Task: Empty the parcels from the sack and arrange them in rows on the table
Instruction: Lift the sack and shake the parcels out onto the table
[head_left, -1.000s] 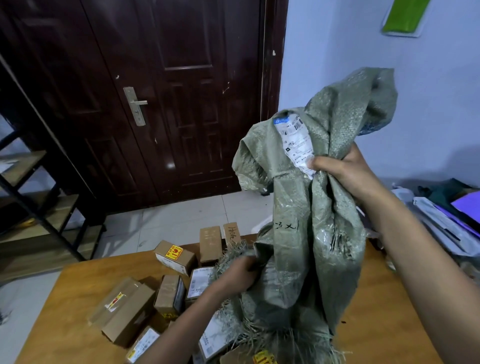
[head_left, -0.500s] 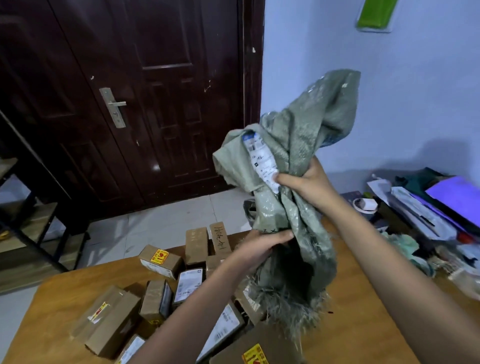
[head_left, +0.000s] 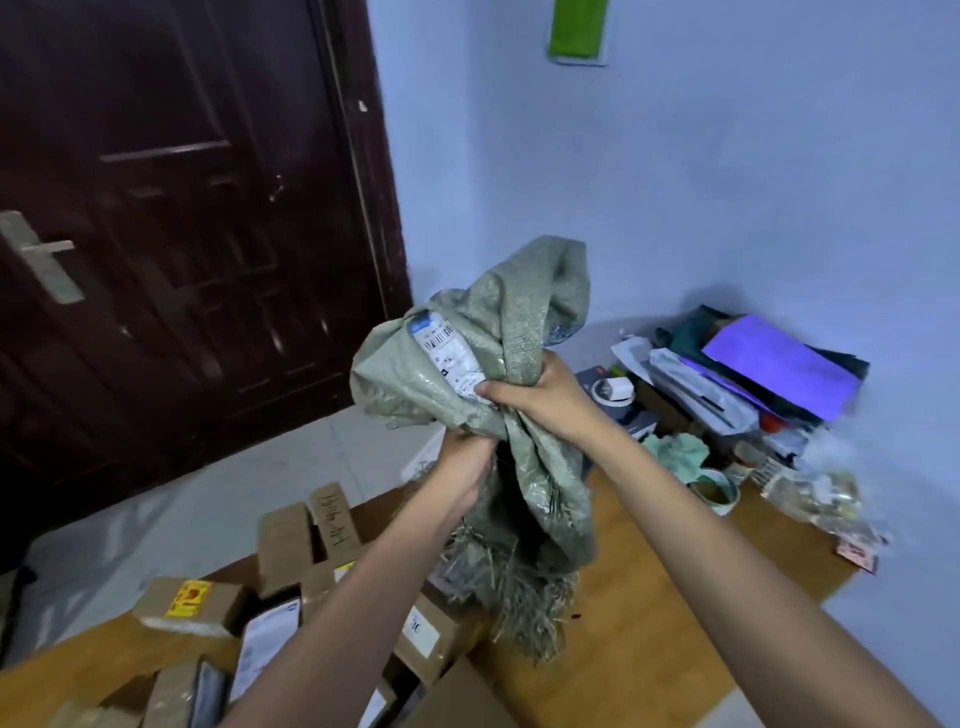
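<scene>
Both hands held the green woven sack (head_left: 524, 364) bunched in the air above the wooden table (head_left: 639, 613). The right hand (head_left: 540, 397) clenched a gathered fold just below the sack's white shipping label (head_left: 448, 353), and the left hand (head_left: 465, 467), at about seven o'clock from the right and just beneath it, gripped the cloth lower down with its fingers curled into the folds. The sack's frayed open edge (head_left: 519, 597) hung downward, its loose strands reaching close to the parcels below; whether they touched could not be told. The cardboard parcels (head_left: 283, 540) lay in a loose heap on the table at seven to eight o'clock from the sack, some overlapping, one with a yellow sticker (head_left: 188, 598) near the table's far left edge. At five o'clock from the sack the tabletop showed bare wood out to its right edge. At two to three o'clock a pile of papers and bags (head_left: 737, 379) crowded the far right corner, with a roll of tape (head_left: 714, 491) beside it. A dark door (head_left: 182, 234) stood at ten o'clock beyond the table.
</scene>
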